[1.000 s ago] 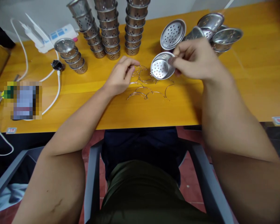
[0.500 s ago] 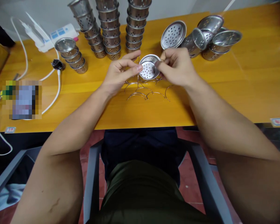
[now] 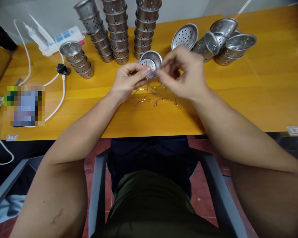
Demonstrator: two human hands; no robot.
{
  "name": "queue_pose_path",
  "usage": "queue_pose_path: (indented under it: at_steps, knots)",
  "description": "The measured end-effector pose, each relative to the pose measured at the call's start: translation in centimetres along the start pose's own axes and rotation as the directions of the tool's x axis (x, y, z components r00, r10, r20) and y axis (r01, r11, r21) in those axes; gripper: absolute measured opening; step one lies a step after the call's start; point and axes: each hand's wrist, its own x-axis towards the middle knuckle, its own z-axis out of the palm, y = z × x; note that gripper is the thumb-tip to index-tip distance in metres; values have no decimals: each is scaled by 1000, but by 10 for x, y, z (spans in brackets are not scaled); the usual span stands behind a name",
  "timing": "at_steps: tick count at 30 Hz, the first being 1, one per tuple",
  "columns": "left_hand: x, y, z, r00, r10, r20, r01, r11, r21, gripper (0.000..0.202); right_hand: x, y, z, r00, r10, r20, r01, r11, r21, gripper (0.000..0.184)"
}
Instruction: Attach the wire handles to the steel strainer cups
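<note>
My left hand [image 3: 127,81] pinches a small perforated steel strainer cup [image 3: 151,61] by its rim, open side tilted toward me, above the yellow table [image 3: 263,89]. My right hand [image 3: 182,74] is right beside the cup, its fingers curled and slightly blurred, fingertips near the cup's lower right edge. I cannot make out whether it holds anything. Several thin curved wire handles [image 3: 154,97] lie on the table just below both hands.
Three tall stacks of strainer cups [image 3: 119,31] stand at the back, a short stack [image 3: 76,59] to the left, and a loose pile of cups [image 3: 221,41] at the back right. A white power strip [image 3: 62,38] and cables [image 3: 62,89] lie left.
The cup has passed from my right hand to my left and moved left and farther back. My left hand rose from the wire handles and took hold of it.
</note>
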Motion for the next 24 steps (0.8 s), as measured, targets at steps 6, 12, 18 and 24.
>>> queue_pose_path:
  at_steps: [6, 12, 18, 24]
  knots:
    - [2, -6, 6, 993, 119, -12, -119, 992, 33, 38, -9, 8, 27, 990, 87, 111, -84, 996, -33, 54]
    - [11, -8, -3, 957, 266, 114, -275, 959, 72, 47, -5, 24, 33, 989, 138, 53, -144, 983, 118, 57]
    - [26, -14, -14, 945, 306, 114, -322, 932, 169, 74, 7, 35, 21, 992, 126, 24, -126, 922, 365, 84]
    - [17, -14, -13, 977, 163, 138, -179, 977, 115, 91, 16, 35, 10, 985, 161, -58, -125, 909, 397, 92]
